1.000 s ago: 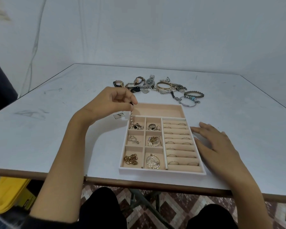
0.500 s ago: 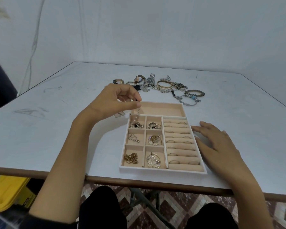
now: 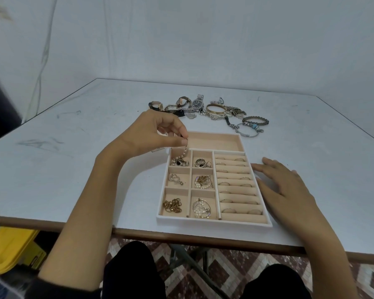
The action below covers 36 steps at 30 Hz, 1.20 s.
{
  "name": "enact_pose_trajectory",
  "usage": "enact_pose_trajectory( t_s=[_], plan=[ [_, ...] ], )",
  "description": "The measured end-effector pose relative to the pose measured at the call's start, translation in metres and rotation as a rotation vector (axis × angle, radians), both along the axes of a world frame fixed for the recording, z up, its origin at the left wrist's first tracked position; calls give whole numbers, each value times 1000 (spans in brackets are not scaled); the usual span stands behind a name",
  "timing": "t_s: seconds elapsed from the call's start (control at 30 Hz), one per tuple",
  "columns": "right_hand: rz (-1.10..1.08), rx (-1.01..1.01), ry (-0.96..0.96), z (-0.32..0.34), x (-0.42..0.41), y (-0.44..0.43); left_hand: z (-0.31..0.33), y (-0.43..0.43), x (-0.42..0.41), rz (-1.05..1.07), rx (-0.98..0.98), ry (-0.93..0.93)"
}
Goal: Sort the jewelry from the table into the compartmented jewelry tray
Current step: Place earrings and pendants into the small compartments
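Left hand [image 3: 151,134] fingers pinching the limp, light bead strand [image 3: 185,153] by its top above the tray [image 3: 214,222]; right hand [image 3: 289,190] fingers lying straight

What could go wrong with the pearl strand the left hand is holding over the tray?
The strand hangs from the left hand's pinch into a compartment already holding jewelry; it may tangle there.
The pinch sits above the back divider, so the top end may drape over it.
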State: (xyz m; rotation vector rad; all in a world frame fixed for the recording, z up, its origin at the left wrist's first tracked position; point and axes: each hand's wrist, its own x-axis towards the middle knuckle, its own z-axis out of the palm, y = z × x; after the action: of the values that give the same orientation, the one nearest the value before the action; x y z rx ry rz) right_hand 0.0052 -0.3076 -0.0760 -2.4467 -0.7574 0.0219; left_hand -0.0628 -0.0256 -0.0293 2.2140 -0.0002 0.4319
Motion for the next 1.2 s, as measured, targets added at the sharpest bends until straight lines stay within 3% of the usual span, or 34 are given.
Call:
enact_pose_trajectory(
  t_s=[0.2, 0.73, 1.2],
  plan=[
    [1, 5, 1, 0, 0, 0, 0, -2, -3, -58, 32, 132],
    [3, -3, 4, -1, 1, -1, 1, 2, -7, -58, 22, 229],
    [9, -5, 0, -1, 1, 0, -3, 6, -3, -122, 75, 165]
  ],
)
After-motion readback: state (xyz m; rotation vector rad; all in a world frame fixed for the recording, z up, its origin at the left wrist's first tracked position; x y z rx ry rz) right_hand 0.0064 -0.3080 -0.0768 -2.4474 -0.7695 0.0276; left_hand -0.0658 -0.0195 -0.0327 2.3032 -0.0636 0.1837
